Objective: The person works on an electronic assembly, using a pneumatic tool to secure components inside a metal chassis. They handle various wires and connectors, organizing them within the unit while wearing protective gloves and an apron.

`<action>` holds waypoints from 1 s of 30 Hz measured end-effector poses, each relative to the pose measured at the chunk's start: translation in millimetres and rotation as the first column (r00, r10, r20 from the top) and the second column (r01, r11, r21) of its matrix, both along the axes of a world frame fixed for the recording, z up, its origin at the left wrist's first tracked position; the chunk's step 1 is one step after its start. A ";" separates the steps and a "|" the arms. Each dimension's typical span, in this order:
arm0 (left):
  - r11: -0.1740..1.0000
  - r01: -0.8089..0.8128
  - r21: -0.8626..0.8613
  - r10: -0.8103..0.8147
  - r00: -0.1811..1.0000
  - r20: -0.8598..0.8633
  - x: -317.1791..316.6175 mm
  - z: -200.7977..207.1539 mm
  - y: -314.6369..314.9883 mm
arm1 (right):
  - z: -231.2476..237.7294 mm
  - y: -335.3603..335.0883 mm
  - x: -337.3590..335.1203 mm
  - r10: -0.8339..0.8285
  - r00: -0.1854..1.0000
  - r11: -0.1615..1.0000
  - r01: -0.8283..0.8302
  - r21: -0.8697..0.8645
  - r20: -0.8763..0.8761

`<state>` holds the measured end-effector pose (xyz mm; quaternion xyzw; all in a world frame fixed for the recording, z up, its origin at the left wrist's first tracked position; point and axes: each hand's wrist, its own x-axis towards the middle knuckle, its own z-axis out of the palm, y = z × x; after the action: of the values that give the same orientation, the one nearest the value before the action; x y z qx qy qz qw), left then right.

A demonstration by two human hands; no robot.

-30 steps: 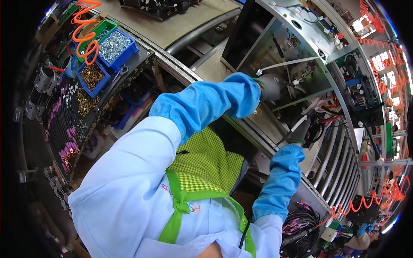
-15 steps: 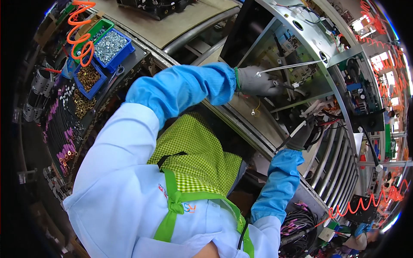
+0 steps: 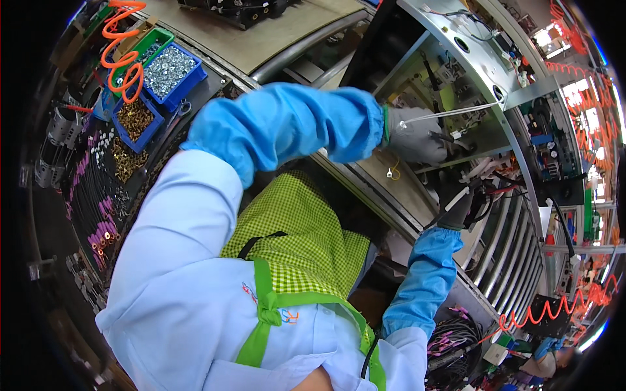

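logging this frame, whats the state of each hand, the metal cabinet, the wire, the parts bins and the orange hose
left hand: gloved, reaching into the cabinet, closed on the white wire
right hand: gloved, low at the cabinet's edge, grip hidden
cabinet: open, wiring and boards exposed
white wire: pulled straight from the left hand
blue bins: open, filled with screws and brass parts
orange hose: coiled, hanging slack

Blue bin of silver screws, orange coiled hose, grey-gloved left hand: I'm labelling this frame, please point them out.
Blue bin of silver screws (image 3: 171, 70): head view, on the screws.
Orange coiled hose (image 3: 122, 60): head view, on a coil.
Left hand (image 3: 417, 133): head view, on the glove's back.
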<state>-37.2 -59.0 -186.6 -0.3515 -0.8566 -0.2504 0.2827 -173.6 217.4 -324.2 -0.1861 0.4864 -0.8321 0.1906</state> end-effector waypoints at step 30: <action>0.836 -0.549 -0.022 0.416 0.607 0.678 -12.5 -54.8 21.6 | 147.3 8.1 108.5 -0.043 0.973 0.659 0.197 0.726 -0.225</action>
<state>-49.7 -37.3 -241.5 0.0332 -0.9342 -0.3513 0.0518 -65.1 225.5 -176.9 -0.1374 0.8100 -0.5506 0.1477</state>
